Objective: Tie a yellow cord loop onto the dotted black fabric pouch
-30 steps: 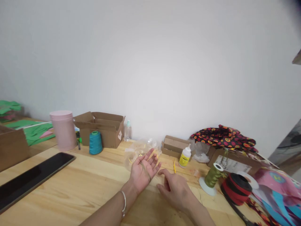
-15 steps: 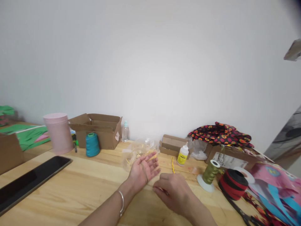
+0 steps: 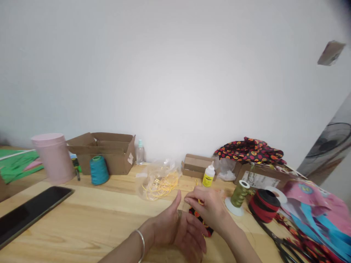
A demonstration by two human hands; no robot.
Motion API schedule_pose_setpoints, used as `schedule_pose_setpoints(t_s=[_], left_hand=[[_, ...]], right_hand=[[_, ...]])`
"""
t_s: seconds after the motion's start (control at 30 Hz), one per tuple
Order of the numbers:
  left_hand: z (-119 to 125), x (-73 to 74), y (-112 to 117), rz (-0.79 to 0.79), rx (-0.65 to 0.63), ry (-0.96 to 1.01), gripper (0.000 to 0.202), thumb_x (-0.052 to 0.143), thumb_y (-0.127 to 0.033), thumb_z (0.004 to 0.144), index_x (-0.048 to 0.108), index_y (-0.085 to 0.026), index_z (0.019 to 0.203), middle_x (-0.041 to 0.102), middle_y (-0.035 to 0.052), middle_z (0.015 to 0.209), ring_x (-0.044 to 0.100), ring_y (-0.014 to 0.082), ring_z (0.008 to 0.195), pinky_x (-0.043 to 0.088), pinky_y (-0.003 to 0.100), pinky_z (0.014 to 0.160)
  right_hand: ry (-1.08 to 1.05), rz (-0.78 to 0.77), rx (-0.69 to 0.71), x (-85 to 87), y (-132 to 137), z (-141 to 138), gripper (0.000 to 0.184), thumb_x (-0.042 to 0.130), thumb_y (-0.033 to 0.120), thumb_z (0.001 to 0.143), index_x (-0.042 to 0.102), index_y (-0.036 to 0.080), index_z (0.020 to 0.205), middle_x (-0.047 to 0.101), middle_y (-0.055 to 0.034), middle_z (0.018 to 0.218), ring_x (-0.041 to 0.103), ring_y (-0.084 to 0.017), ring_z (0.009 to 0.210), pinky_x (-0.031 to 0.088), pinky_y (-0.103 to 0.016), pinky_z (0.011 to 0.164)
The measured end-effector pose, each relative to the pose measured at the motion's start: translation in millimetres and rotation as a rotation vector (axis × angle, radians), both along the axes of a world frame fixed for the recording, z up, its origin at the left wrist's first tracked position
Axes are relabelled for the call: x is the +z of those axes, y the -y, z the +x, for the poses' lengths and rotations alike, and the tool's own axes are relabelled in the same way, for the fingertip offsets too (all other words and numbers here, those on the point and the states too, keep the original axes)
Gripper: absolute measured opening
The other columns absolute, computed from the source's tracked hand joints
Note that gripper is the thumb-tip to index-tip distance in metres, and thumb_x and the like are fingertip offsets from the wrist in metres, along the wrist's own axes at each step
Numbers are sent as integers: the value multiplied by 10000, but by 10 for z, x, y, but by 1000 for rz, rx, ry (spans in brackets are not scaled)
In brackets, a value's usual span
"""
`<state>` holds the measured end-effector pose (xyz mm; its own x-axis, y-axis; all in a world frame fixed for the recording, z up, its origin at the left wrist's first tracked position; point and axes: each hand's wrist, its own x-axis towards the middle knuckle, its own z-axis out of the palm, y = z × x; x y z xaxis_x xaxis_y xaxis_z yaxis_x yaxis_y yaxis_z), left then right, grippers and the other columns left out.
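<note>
My left hand (image 3: 181,232) is held over the table with the thumb up and the fingers stretched out. An olive thread (image 3: 178,223) is looped around its palm. My right hand (image 3: 210,206) is close beside it on the right, with thumb and forefinger pinched together; a faint strand seems to run from this pinch toward the left palm. A small piece of black fabric with red and orange print (image 3: 200,220) shows between the hands, partly covered by both. A spool of olive thread (image 3: 239,193) stands on its white base to the right of my right hand.
Behind the hands are a bag of yellow cord (image 3: 160,185), a glue bottle (image 3: 208,176) and a small cardboard box (image 3: 193,166). Scissors (image 3: 279,241) and red-black ribbon rolls (image 3: 264,208) lie right. A phone (image 3: 30,210), teal thread cone (image 3: 99,171) and pink canister (image 3: 53,159) are left.
My left hand has turned from palm up to a sideways pose and moved lower and right. My right hand has risen slightly, and the printed fabric piece now shows. The view has shifted right.
</note>
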<state>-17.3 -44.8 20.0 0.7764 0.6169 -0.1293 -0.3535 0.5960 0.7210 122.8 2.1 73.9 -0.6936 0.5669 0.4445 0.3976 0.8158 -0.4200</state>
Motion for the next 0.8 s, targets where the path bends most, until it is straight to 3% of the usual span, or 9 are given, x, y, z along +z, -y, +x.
schedule_pose_setpoints(t_s=[0.17,0.3,0.43,0.53,0.63,0.8], left_hand=[[13,-8,17,-64,-99,0,1113,-56,-803,515,620,15,851,620,183,772,569,264,728,370,358,705],[-53,77,55,-28,-22,159,1031,23,-788,575,631,24,757,621,214,743,578,288,706,383,402,691],[-218,141,-11,-21,269,432,780,166,-696,695,617,-77,847,631,166,792,587,266,707,388,466,710],[-350,144,-111,-45,591,608,574,291,-580,764,581,-116,938,620,115,835,583,212,752,392,426,771],[-443,106,-193,-70,853,639,467,376,-503,777,568,-110,942,605,102,841,575,187,766,391,397,807],[-461,34,-244,-79,995,499,439,425,-482,762,571,-99,918,604,91,776,576,179,701,419,385,766]], right_hand=[[-9,-122,2,-183,-45,-78,246,445,256,820,635,181,684,592,13,601,516,-95,577,343,-184,524],[77,-139,10,-398,-30,-203,269,408,243,825,636,185,695,618,17,614,529,-101,571,348,-185,505],[190,-82,49,-462,56,-301,253,433,214,792,622,183,627,629,3,606,544,-121,563,338,-197,488],[254,27,98,-412,121,-318,218,429,200,796,617,207,687,648,3,686,565,-124,604,321,-201,502],[346,182,115,-352,160,-302,211,422,243,814,603,226,708,629,15,650,557,-116,564,275,-208,468],[317,293,126,-312,189,-261,229,394,272,838,580,232,711,597,25,631,545,-104,571,260,-210,471]])
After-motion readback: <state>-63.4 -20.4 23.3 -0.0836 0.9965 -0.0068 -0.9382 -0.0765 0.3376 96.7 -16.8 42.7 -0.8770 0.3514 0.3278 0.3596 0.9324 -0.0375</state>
